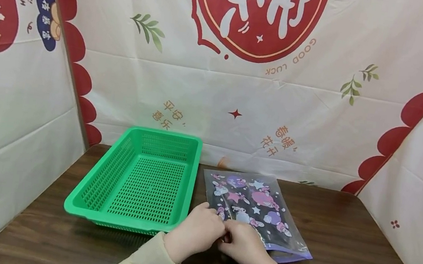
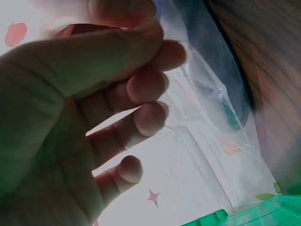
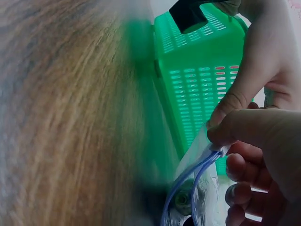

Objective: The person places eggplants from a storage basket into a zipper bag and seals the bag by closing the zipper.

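A clear zip bag printed with purple, pink and white cartoon figures and stars lies on the table, its purple zip edge toward me. At that edge's left end my left hand and right hand meet, thumbs and forefingers pinching the bag. The right wrist view shows the purple strips parted below the pinched corner, with a dark greenish round thing between them; its kind is unclear. In the left wrist view the other fingers are bent and hold nothing.
A green perforated plastic basket stands left of the bag, close to my left hand. Brown wood-grain table spreads to the right. Printed white cloth hangs behind and on both sides.
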The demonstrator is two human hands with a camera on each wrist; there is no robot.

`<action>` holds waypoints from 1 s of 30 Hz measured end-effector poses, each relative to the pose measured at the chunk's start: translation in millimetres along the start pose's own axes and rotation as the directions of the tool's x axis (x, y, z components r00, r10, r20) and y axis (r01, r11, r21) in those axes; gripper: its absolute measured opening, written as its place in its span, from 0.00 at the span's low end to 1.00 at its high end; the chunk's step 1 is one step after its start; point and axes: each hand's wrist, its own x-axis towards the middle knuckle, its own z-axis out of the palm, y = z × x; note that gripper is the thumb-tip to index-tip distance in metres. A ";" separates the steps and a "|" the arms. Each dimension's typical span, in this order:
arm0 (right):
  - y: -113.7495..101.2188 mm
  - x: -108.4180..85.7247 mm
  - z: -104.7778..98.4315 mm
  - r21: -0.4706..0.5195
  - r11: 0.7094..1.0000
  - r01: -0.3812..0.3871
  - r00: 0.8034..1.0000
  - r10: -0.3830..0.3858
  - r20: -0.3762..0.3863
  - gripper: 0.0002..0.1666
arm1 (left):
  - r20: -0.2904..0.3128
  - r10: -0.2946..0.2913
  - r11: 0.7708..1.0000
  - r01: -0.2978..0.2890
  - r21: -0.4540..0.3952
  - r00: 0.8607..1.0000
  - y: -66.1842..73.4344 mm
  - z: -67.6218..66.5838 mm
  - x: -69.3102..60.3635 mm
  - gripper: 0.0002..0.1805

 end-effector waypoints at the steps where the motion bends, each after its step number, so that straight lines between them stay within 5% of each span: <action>1: 0.2 0.1 0.1 -0.010 1.000 -0.008 1.000 0.008 0.003 0.18 | -0.007 -0.003 1.000 0.003 -0.003 1.000 0.5 0.8 0.4 0.11; 13: -0.9 1.1 -6.5 0.005 0.999 -0.047 0.998 0.047 0.041 0.17 | -0.066 -0.034 0.999 0.034 0.003 0.997 7.2 3.6 2.9 0.14; 30: 4.0 2.4 -10.1 0.018 1.000 0.015 0.995 -0.016 0.103 0.18 | -0.011 0.003 1.000 -0.003 0.010 1.000 4.4 1.8 1.1 0.13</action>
